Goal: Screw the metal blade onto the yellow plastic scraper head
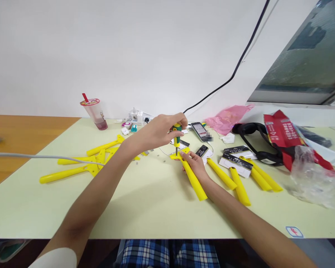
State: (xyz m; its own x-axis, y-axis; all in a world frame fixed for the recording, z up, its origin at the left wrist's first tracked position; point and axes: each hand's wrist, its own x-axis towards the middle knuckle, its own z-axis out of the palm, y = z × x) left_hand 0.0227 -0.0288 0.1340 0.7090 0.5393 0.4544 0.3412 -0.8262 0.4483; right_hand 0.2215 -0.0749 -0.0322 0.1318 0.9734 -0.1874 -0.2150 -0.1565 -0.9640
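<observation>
My left hand [163,128] is closed around the grip of a green and yellow screwdriver [176,140], held upright from above. Its tip points down at the wide flat head of a yellow plastic handle [194,181]; whether it sits in a screw is too small to tell. Fingers of my right hand [195,165] pinch that handle near its head, and the long grip slants toward me. Small metal bits [164,161] lie on the table left of the tip. Several yellow handles with heads [69,173] are heaped on the left, partly behind my left forearm.
Loose yellow grips [240,188] and black-and-white cards [236,163] lie right of my right hand. Farther back are a phone [200,131], a pink bag [229,117], black straps [257,141] and a drink cup [96,113]. A grey cable [44,155] crosses the left side.
</observation>
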